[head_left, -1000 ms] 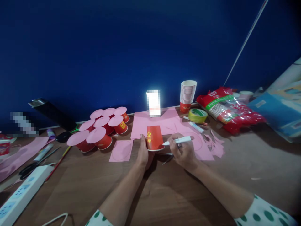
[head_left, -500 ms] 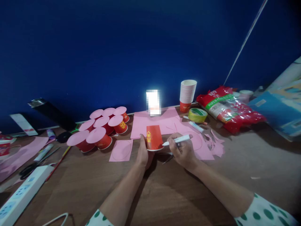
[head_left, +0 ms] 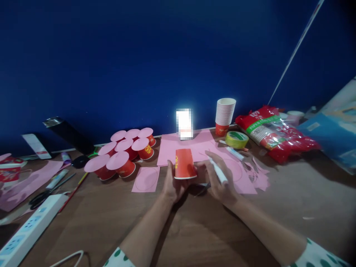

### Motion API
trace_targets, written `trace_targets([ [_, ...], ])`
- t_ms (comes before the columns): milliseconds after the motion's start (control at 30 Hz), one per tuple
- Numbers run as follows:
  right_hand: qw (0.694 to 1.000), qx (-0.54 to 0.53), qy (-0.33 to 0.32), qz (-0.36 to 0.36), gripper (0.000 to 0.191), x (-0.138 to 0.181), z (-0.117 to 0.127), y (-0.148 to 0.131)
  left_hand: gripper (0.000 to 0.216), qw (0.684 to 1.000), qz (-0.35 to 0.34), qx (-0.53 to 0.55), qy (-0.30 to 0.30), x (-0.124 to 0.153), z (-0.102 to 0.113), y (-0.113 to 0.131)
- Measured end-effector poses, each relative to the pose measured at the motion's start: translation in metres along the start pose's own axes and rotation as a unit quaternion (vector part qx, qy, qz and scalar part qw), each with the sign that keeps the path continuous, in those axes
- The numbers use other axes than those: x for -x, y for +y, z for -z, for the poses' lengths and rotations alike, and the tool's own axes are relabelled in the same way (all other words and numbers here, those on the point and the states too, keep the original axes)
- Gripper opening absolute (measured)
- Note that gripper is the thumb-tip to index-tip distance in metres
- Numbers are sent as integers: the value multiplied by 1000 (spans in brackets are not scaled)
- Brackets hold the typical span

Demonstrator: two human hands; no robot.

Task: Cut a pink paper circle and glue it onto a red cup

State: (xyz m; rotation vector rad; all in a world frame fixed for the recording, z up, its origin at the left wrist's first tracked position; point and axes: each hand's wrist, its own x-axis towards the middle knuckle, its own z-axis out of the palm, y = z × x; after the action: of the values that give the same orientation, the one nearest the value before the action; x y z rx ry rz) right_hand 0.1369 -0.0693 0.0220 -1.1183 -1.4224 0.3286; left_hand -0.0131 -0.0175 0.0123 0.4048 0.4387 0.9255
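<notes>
An upside-down red paper cup [head_left: 185, 165] with yellow lettering is held in my left hand [head_left: 171, 185], the thumb along its left side and the other fingers mostly hidden beneath. My right hand [head_left: 222, 181] is just right of the cup, closed on a white marker pen [head_left: 218, 170]. The pen now points away from the cup, up and to the left. Between the hands lies a dark, thin object, partly hidden. Pink paper sheets [head_left: 169, 148] lie behind the cup, and a pink square with a drawn circle [head_left: 145, 179] is left of my left hand.
Several red cups topped with pink discs [head_left: 118, 160] stand at left. Beyond my right hand are a cup stack [head_left: 225, 113], yellow tape [head_left: 236, 140], paper scraps [head_left: 260, 176] and a red cup package [head_left: 275, 129]. A power strip [head_left: 30, 228] and scissors [head_left: 40, 198] lie far left.
My right hand has drawn the marker tip away from the cup and turned the pen. The cup has rotated slightly, its lettering now nearer the left edge. The view has shifted a little.
</notes>
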Motion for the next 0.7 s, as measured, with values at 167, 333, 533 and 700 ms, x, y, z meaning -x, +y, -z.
trace_targets([
  [167,989,72,-120,45,78,1,-2,7,74,997,52,28,-55,3,1,5],
  [333,993,36,-111,23,58,4,-11,13,73,997,53,-8,-58,2,0,2],
  [533,993,88,-73,26,57,6,-11,17,55,984,-98,-145,34,-2,-3,-13],
  [700,986,133,-85,57,60,8,-10,18,45,940,-183,-259,124,-4,2,-13],
])
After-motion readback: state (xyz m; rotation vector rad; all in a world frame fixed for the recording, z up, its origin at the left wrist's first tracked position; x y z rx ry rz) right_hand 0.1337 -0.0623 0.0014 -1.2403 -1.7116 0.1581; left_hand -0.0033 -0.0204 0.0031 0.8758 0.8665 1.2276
